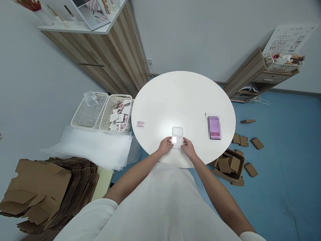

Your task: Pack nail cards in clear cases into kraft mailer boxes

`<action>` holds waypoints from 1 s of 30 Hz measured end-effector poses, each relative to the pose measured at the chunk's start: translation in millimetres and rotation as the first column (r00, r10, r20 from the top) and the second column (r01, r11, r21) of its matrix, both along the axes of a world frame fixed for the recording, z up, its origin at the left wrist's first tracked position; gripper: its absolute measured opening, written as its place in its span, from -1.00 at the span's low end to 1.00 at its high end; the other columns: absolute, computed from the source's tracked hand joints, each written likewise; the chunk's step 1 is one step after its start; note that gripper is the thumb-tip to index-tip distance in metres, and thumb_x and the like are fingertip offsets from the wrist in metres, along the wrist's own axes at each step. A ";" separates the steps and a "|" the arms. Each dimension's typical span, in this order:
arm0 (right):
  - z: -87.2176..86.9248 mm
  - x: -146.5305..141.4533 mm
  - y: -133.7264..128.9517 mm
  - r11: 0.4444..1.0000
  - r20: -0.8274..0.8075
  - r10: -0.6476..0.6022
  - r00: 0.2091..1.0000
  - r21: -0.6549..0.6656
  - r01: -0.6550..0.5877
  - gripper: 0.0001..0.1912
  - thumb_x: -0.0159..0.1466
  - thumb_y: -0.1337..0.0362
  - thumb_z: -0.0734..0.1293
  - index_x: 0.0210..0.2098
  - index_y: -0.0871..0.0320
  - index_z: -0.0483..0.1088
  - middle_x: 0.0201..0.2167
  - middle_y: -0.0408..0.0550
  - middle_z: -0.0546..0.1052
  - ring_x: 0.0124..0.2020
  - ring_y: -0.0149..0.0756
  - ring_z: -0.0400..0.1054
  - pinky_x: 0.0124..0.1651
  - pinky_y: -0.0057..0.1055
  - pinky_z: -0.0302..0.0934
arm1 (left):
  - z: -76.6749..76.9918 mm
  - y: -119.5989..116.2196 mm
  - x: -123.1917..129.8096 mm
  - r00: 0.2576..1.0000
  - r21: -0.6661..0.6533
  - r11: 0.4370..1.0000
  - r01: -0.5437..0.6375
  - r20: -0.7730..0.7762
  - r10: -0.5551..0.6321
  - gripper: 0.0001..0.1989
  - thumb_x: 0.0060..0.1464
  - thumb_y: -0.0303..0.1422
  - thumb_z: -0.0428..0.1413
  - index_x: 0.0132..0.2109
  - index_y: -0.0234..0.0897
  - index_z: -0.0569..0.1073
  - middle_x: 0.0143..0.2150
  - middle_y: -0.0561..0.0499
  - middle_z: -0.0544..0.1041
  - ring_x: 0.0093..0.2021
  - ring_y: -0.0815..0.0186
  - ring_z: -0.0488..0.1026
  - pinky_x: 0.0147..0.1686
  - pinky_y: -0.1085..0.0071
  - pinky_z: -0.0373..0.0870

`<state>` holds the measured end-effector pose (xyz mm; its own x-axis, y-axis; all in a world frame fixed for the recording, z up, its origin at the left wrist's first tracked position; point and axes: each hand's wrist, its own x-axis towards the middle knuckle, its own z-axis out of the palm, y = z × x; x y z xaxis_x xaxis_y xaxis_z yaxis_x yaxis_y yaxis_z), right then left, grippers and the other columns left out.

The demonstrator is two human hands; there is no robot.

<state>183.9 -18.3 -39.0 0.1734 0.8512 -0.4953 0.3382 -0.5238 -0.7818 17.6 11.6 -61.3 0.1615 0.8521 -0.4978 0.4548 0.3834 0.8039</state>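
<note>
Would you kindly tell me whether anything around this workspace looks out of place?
Yes: right of the table, several small cardboard boxes lie scattered on the blue floor near a carton holding others, so they may have spilled. The clear case shows nothing odd.

Out front with both arms (217, 190), slanting inward toward the middle! Gripping with left hand (165, 146) and right hand (189, 148), level with each other and just apart, fingers (168, 138) bent, thumbs (171, 145) turned inward, and with forearms (136, 173) bare, wrists (159, 153) nearly straight.
</note>
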 end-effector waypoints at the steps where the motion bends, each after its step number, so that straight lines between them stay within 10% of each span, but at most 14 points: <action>1: -2.4 0.0 2.3 1.000 0.011 0.006 1.000 -0.001 -0.006 -0.38 -0.04 0.32 0.19 0.06 0.12 0.19 -0.19 -0.06 0.32 -0.34 -0.38 0.28 -0.31 -0.45 0.22 | -2.3 0.9 0.6 1.000 0.015 1.000 -0.006 -0.019 0.006 -0.54 -0.10 -0.50 0.11 0.01 -0.25 0.28 -0.32 0.08 0.38 -0.44 0.49 0.35 -0.31 0.51 0.32; 30: -15.1 -2.7 5.1 0.996 -0.011 -0.055 0.998 -0.066 0.054 -0.42 0.00 0.23 0.22 0.04 0.12 0.18 -0.09 -0.02 0.28 -0.19 -0.29 0.25 -0.11 -0.34 0.17 | -5.2 3.6 1.4 0.989 0.067 0.992 0.104 -0.108 -0.097 -0.54 -0.07 -0.44 0.10 0.04 -0.28 0.27 -0.09 -0.08 0.35 -0.23 0.37 0.34 -0.17 0.37 0.31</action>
